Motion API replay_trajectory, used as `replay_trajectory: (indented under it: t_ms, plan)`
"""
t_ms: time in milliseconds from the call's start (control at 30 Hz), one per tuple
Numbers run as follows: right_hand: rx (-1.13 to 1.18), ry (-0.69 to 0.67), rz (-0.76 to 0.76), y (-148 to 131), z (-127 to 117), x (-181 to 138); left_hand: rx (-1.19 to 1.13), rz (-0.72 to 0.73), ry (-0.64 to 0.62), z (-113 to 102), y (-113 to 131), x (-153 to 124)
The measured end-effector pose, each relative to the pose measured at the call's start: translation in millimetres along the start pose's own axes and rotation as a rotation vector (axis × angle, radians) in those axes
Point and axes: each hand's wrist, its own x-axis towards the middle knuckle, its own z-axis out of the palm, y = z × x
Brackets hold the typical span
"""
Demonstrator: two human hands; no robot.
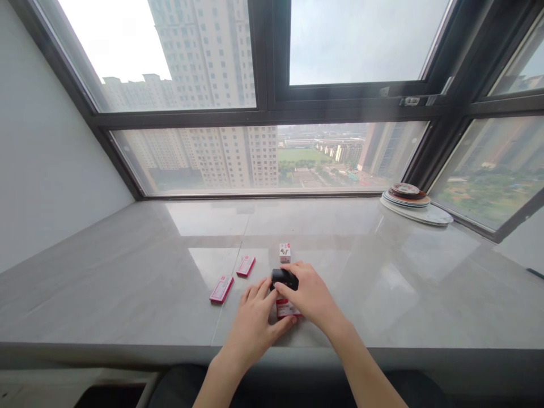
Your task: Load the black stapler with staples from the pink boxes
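Observation:
My right hand (312,292) is closed around a small black object (284,277) with a rounded end, its thumb and fingertips on either side. The kind of object is partly hidden by my fingers. Below it on the counter lies a red-and-white box (287,309). My left hand (257,320) curves around that box, thumb along the near edge and fingertips up by the black object. Just beyond my hands stands a little white box (285,253) with a dark picture printed on it.
Two flat pink-and-white boxes, a nearer one (221,289) and a farther one (245,266), lie left of my hands. A stack of plates (416,212) sits in the far right corner of the glossy grey counter (127,283). Dark-framed windows rise behind it.

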Motion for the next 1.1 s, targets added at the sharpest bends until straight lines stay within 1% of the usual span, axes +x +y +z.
replay_trajectory:
  t_ms: [100,167,233,300,367,400,467,500,567,600,667,700,733,800,867,1000,1100]
  plan:
    - [0.057,0.123,0.077,-11,18,4,0.006,0.005,-0.007,-5,-9,-3]
    - [0.219,0.202,0.158,-12,21,6,0.006,-0.014,-0.011,-7,-14,-4]
    - [0.450,0.275,0.259,-4,15,6,0.004,-0.033,-0.024,-8,-20,-6]
    - [0.667,0.358,0.346,13,3,2,-0.002,-0.037,-0.038,-9,-23,-7]
    - [0.816,0.417,0.436,34,-14,-8,-0.015,-0.041,-0.035,-10,-24,-9]
    - [0.849,0.409,0.493,45,-22,-14,-0.025,-0.044,-0.030,-10,-24,-10]
    - [0.800,0.330,0.607,61,-38,-27,-0.052,-0.049,-0.024,-11,-22,-10]
    - [0.735,0.265,0.654,66,-44,-34,-0.068,-0.053,-0.023,-12,-21,-10]
    - [0.602,0.089,0.716,67,-50,-44,-0.099,-0.070,-0.020,-13,-20,-9]
    - [0.561,-0.016,0.726,63,-49,-48,-0.113,-0.080,-0.018,-13,-20,-9]
    - [0.537,-0.228,0.693,52,-42,-51,-0.138,-0.091,-0.015,-12,-21,-7]
    - [0.531,-0.307,0.661,46,-36,-50,-0.148,-0.090,-0.013,-12,-22,-6]
    - [0.517,-0.353,0.627,40,-30,-49,-0.156,-0.086,-0.012,-11,-23,-5]
    - [0.463,-0.365,0.572,31,-19,-45,-0.168,-0.075,-0.016,-10,-26,-5]
    - [0.411,-0.330,0.540,28,-13,-40,-0.179,-0.071,-0.022,-8,-28,-5]
    - [0.348,-0.299,0.475,31,-11,-38,-0.190,-0.062,-0.011,-7,-30,-7]
    - [0.324,-0.314,0.420,32,-8,-39,-0.184,-0.055,0.005,-6,-29,-7]
